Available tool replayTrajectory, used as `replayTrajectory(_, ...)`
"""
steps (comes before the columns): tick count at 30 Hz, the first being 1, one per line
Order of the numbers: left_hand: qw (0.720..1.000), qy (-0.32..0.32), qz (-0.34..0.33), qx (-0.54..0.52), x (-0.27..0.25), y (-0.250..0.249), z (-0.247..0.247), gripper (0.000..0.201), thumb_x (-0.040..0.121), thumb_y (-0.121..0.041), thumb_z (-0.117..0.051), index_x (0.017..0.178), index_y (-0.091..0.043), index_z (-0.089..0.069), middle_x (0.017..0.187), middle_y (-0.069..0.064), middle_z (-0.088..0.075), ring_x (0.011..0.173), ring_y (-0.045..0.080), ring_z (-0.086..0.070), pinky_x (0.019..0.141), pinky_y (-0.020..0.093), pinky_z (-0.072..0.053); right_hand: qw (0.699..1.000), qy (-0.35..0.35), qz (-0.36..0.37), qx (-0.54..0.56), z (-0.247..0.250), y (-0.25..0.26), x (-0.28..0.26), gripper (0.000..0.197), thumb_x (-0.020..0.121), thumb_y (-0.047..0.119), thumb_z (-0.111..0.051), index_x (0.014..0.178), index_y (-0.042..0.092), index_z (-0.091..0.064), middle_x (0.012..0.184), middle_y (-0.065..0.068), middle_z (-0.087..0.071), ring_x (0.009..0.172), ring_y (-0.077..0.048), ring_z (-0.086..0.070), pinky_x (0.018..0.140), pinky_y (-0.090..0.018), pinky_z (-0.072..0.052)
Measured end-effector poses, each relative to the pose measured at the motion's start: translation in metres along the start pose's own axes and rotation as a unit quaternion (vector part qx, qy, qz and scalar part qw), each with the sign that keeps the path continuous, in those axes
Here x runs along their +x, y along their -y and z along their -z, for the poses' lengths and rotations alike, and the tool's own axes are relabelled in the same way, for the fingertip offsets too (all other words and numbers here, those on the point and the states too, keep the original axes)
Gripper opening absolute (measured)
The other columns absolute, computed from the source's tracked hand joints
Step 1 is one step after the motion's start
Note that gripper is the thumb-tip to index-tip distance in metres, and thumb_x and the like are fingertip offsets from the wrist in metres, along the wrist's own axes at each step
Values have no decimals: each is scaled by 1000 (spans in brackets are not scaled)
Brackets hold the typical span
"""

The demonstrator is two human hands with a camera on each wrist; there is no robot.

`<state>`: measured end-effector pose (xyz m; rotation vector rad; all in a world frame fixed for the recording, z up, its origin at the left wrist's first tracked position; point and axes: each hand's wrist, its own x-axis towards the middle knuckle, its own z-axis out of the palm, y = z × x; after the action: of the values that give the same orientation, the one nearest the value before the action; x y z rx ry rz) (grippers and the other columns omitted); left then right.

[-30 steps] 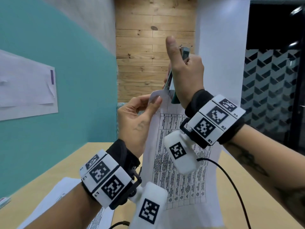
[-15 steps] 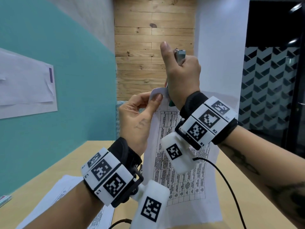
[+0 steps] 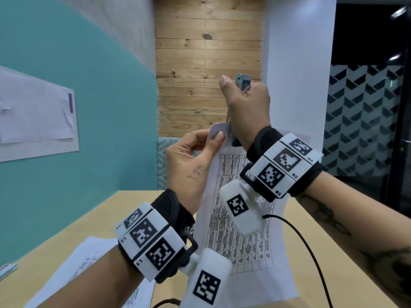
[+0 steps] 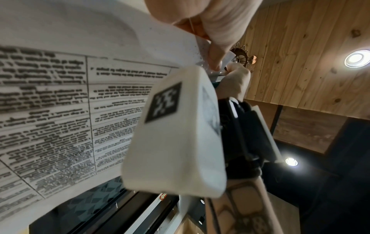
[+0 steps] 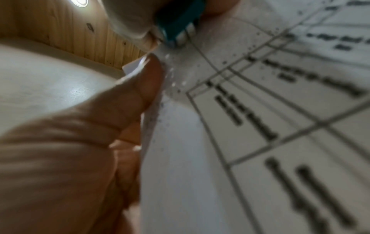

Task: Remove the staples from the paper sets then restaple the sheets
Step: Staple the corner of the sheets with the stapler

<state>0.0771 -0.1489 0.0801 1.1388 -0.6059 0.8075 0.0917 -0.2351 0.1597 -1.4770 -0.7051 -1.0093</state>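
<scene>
A stapled paper set (image 3: pixel 244 241) printed with a table hangs upright above the table. My left hand (image 3: pixel 216 135) pinches its top left corner between thumb and fingers; the thumb (image 5: pixel 140 95) lies flat on the sheet (image 5: pixel 260 110). My right hand (image 3: pixel 242 101) grips a teal and metal stapler (image 3: pixel 243 82), held upright with its lower end (image 5: pixel 180 20) at that same corner, right beside the left thumb. The right thumb points up. The stapler's mouth and any staple are hidden behind the hands. In the left wrist view the printed page (image 4: pixel 60 95) fills the left side.
More printed sheets (image 3: pixel 73 274) lie on the wooden table (image 3: pixel 333 241) at lower left. A small flat item (image 3: pixel 6 270) sits at the table's left edge. A black cable (image 3: pixel 311 252) trails from the right wrist. A teal wall with pinned paper (image 3: pixel 33 114) stands left.
My right hand has brought the stapler down closer to the paper's top corner. The left hand keeps its pinch on the corner, almost still.
</scene>
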Motion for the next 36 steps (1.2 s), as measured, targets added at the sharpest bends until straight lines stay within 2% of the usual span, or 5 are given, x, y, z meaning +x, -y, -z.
replayTrajectory(10, 1000, 5, 10, -9, 6, -1, 4, 9, 83, -8, -63, 76, -14, -64, 73, -4, -66, 71, 12, -60, 67, 22, -51, 983, -173, 25, 56, 106, -10, -7, 43, 83, 55, -53, 108, 21, -57, 109, -14, -59, 97, -34, -57, 89, -47, -50)
replayTrajectory(14, 1000, 7, 12, -20, 6, -2, 4, 14, 87, -3, -57, 75, -12, -58, 62, -10, -64, 59, 1, -59, 59, 13, -49, 991, -95, -94, 11, 145, -74, -66, 65, 66, 80, -55, 126, 56, -42, 132, -1, -51, 86, -2, -49, 90, -33, -42)
replayTrajectory(17, 999, 24, 24, -25, 7, -4, 2, 16, 89, -4, -54, 76, -12, -55, 60, -11, -64, 58, -1, -59, 57, 12, -48, 977, 5, -208, 45, 147, -105, -108, 65, 73, 54, -61, 133, 42, -40, 127, 18, -54, 99, 8, -51, 84, -11, -39)
replayTrajectory(28, 995, 22, 97, 15, 11, -6, 11, 5, 92, -16, -51, 87, -16, -52, 95, 9, -57, 89, 20, -54, 88, 38, -46, 938, 82, -322, 98, 143, -124, -134, 93, 30, 59, -86, 101, 2, -65, 95, -19, -71, 78, -28, -68, 62, -34, -58)
replayTrajectory(36, 954, 97, 226, 171, -49, 20, 68, 11, 89, -15, -53, 90, -11, -63, 74, -8, -72, 63, 1, -65, 55, 12, -48, 925, 63, -364, 84, 130, -111, -117, 18, 90, 9, -55, 74, 1, -57, 70, -24, -61, 58, -27, -62, 56, -33, -51)
